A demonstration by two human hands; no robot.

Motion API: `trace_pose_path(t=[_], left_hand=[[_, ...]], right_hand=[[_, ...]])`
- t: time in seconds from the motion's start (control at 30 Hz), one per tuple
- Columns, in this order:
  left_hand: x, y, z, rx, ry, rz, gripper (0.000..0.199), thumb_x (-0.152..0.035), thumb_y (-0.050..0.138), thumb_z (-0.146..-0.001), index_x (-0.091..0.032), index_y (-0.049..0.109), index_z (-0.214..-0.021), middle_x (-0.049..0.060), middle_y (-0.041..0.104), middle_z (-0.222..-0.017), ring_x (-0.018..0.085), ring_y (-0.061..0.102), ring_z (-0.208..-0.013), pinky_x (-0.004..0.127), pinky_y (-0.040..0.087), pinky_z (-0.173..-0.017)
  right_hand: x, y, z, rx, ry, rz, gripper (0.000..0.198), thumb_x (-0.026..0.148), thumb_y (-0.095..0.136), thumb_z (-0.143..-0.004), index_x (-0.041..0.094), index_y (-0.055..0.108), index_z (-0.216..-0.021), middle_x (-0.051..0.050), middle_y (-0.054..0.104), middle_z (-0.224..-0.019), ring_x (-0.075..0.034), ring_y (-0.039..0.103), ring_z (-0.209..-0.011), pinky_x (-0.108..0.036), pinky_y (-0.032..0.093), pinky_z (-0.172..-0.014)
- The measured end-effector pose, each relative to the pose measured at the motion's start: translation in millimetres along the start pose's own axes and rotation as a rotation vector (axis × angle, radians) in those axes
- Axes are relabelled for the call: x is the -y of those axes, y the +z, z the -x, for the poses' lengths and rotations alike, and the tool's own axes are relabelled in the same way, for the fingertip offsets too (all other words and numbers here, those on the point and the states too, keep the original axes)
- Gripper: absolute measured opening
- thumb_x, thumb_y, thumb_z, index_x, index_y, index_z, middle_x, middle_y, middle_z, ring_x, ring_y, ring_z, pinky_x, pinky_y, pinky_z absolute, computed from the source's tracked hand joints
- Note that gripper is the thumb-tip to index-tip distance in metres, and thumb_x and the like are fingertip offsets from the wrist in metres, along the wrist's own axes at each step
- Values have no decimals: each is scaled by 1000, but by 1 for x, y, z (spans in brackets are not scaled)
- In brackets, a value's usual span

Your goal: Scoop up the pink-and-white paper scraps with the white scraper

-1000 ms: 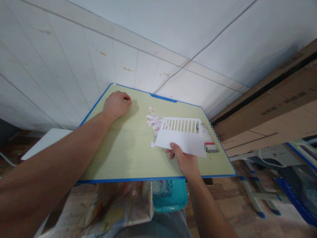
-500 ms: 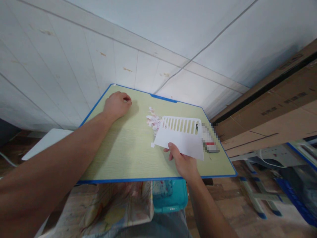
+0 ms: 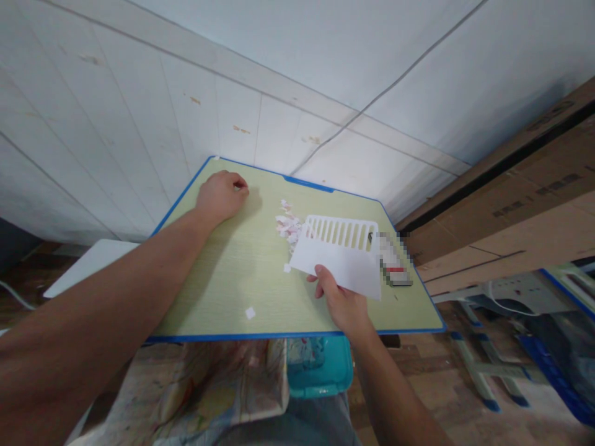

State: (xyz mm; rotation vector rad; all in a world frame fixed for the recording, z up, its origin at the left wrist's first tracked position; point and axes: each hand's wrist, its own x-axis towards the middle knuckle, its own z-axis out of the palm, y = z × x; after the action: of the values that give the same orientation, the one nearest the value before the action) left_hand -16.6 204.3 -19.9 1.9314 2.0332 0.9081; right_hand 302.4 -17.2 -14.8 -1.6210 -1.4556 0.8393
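Observation:
My right hand (image 3: 346,303) grips a flat white sheet with slots (image 3: 341,263) by its near edge, thumb on top. A row of long narrow slots runs along the sheet's far side. Left of the sheet, partly beneath its edge, lies a pile of torn paper scraps (image 3: 289,228). Single white scraps lie apart from the pile: one small scrap (image 3: 287,268) by the sheet's corner and another scrap (image 3: 250,313) near the front edge. My left hand (image 3: 223,195) rests on the desk's far left with fingers curled; what is in them, if anything, is hidden.
The pale green desk top (image 3: 214,297) has a blue rim and stands against a white wall. A pixelated object (image 3: 395,260) lies at its right. Cardboard boxes (image 3: 511,198) stand on the right. Below the front edge is a turquoise bin (image 3: 320,384).
A white scrap now lies near the desk's front edge, where none lay before. Both hands and the slotted sheet have stayed almost in place.

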Motion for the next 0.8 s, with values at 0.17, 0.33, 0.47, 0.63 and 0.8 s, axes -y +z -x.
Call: trace_pose_path(t=[0.17,0.33,0.47,0.63,0.8], left_hand=[[-2,0,1,5,-9,-26,29,-35,70,-105,-26,93,-121,17,88,-142,41,79,-143,51,63,-125],[0,1,0,-6,13,-24,30,-34,69,-105,-26,93,-120,17,89,-140,40,80,-141,52,64,-125],[0,1,-1,0,16,-30,31,-34,68,-104,-25,94,-120,17,89,-140,41,80,-143,53,63,-126],[0,0,-1,22,18,-48,33,-35,67,-106,-24,93,-123,18,88,-144,40,79,-146,50,62,-128],[1,1,-2,7,20,-34,32,-36,69,-103,-25,94,-121,18,89,-142,43,80,-143,54,63,-127]], right_hand=[[-11,7,8,-163,-35,-40,59,78,73,-109,31,80,-73,-7,85,-76,-32,82,-80,-50,68,-102],[-14,5,14,-173,-42,-63,62,72,74,-112,32,73,-65,-8,85,-75,-32,84,-82,-48,69,-95],[-6,4,28,-32,-7,-107,60,69,77,-109,32,71,-62,-8,88,-77,-30,86,-80,-44,71,-88],[6,9,45,319,49,-117,60,74,76,-110,32,79,-68,-8,90,-80,-31,89,-83,-44,74,-93],[5,15,47,360,-19,-119,56,72,78,-112,32,83,-72,-6,91,-86,-31,92,-95,-43,73,-110]])
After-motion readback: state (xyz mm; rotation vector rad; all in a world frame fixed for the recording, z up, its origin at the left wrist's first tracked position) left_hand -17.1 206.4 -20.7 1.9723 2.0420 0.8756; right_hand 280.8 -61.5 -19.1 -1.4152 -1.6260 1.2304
